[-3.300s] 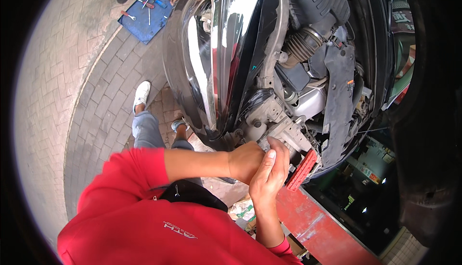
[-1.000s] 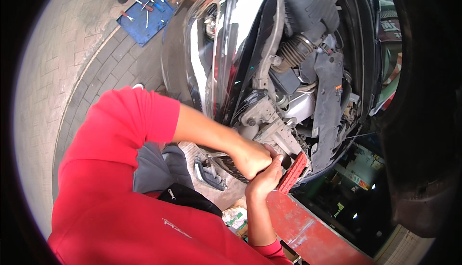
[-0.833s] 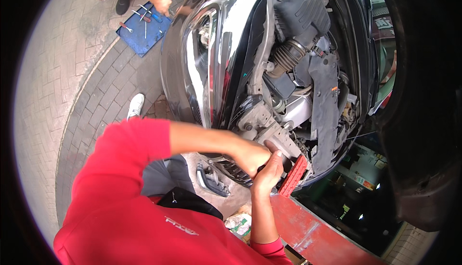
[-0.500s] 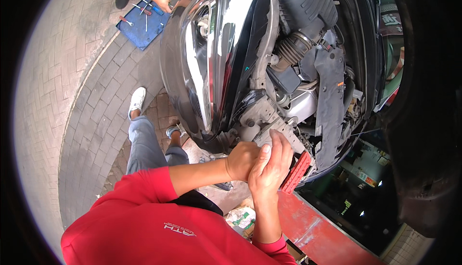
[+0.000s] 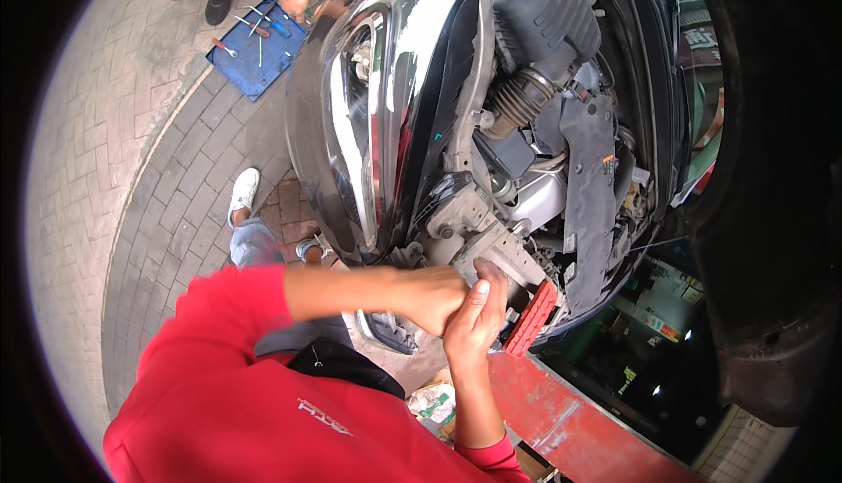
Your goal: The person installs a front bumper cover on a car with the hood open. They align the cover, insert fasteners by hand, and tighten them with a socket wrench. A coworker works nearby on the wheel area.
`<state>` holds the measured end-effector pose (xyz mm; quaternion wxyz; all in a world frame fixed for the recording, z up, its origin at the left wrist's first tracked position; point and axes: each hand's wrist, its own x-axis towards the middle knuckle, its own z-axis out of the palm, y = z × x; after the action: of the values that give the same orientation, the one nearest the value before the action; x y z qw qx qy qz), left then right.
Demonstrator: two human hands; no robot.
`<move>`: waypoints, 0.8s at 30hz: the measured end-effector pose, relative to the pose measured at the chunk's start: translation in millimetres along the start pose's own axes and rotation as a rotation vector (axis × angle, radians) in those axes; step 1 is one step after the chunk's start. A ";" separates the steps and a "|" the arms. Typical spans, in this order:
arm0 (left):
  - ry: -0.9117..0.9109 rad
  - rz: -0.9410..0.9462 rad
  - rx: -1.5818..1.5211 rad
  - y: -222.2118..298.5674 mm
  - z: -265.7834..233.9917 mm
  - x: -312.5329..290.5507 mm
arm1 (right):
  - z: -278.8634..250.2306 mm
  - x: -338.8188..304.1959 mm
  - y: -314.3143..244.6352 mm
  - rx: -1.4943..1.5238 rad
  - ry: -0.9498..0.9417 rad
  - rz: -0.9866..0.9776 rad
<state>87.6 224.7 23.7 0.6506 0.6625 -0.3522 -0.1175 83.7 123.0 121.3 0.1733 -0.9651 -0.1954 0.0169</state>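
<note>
My two hands meet at the front corner of a dark car's open engine bay, over a pale metal bracket (image 5: 478,220). My left hand (image 5: 434,297) is closed in a fist, its fingers partly covered by my right hand. Against it presses my right hand (image 5: 476,321), thumb up and fingers together, bent over the left fist. Whatever lies between the hands is hidden. Just right of my right hand is a red ridged strip (image 5: 531,319), which does not look held. My left forearm is smeared by motion.
Left of the engine bay is the headlamp (image 5: 364,123). A black air filter box (image 5: 548,14) and ribbed hose (image 5: 517,101) lie farther in. At the upper left a person's hand (image 5: 296,0) is by a blue tray (image 5: 246,84) of hand tools. A red panel (image 5: 570,413) stands at the lower right.
My left elbow has swung up and outward, bringing the forearm nearly level. Both hands have shifted slightly left, and my right fingers are more bent. The other person's hand stays near the tray.
</note>
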 end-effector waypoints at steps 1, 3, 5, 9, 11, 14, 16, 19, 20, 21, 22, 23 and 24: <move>0.504 0.190 -0.009 8.3 15.5 -2.7 | -0.3 0.8 -3.4 -0.046 -0.014 -0.012; 1.125 0.347 0.182 14.8 42.5 -4.8 | -1.4 1.3 -9.0 -0.107 -0.031 -0.033; 1.075 0.334 0.190 3.2 55.2 -2.7 | -3.6 1.8 -11.4 -0.130 -0.047 -0.066; 0.696 0.254 0.062 -16.8 51.2 0.4 | -3.0 0.5 -8.0 -0.084 -0.027 -0.010; 0.447 0.204 -0.049 -17.1 33.6 -0.4 | 0.4 -1.1 -6.2 0.029 -0.022 0.073; -0.073 0.225 -0.124 -13.7 -5.2 14.7 | 3.9 -2.5 -4.5 0.132 0.007 0.105; -0.224 0.295 -0.351 -9.2 -23.0 27.9 | 2.9 -0.6 -2.2 0.214 0.016 0.256; -0.053 0.210 -0.225 -1.5 -17.6 22.2 | -3.3 5.2 2.5 0.059 0.004 0.079; -0.015 -0.001 -0.011 1.1 -7.1 12.0 | -4.6 5.3 3.0 0.010 -0.006 0.036; 0.300 0.096 -0.050 6.2 9.4 -1.4 | -5.3 3.9 2.8 -0.031 -0.006 0.002; 0.892 0.366 -0.006 11.1 24.6 1.3 | -6.1 1.7 2.2 -0.054 -0.033 -0.024; 1.043 0.316 0.054 12.9 37.9 2.1 | -5.4 -0.6 1.4 -0.067 -0.040 -0.051; 1.150 0.322 0.132 11.9 48.0 2.9 | -5.4 -2.3 1.2 -0.074 -0.057 -0.084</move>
<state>56.5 186.6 29.8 0.7039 0.5971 -0.0463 0.3820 82.6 119.3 125.9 0.1322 -0.9610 -0.2411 0.0299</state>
